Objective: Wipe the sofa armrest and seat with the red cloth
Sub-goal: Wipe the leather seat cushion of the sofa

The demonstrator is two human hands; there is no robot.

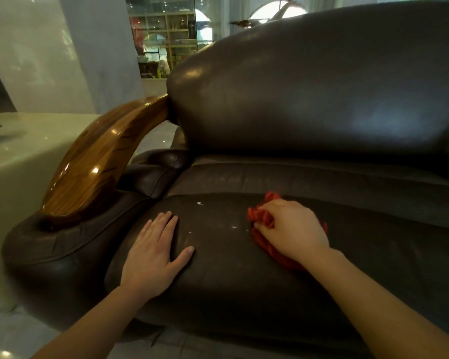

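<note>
On the dark leather seat (pixel 218 268) of the sofa, just right of centre in the view, the right hand (pixel 292 229) is clamped on the red cloth (pixel 261 216), fingers curled over the bunched fabric and pressing it flat against the cushion. Cloth shows at the hand's 10 o'clock and 12 o'clock, beyond the fingertips, and trails out under the wrist toward 5 o'clock.

What the coming stroke turns on is the small scatter of white specks (pixel 199 203) on the leather. They lie at roughly 9 to 10 o'clock from the cloth, near it but not under it, with one more fleck (pixel 234 227) just beside the cloth's left edge. So the dirty patch sits to the left of the cloth, between the two hands, and a leftward sweep looks like the natural move.

The left hand (pixel 157 255) rests flat on the same cushion, fingers together and thumb spread toward 3 o'clock, holding nothing. It seems to be bracing the person. It lies at about 8 o'clock from the cloth, and a long leftward pass would probably run into it unless it lifts.

The glossy wooden armrest (pixel 101 156) rises at 10 o'clock from the left hand, its long axis running from the padded front corner up toward the backrest (pixel 322 86). It is nearer the empty hand than the one with the cloth. Whether the armrest is already wiped cannot be told.
</note>
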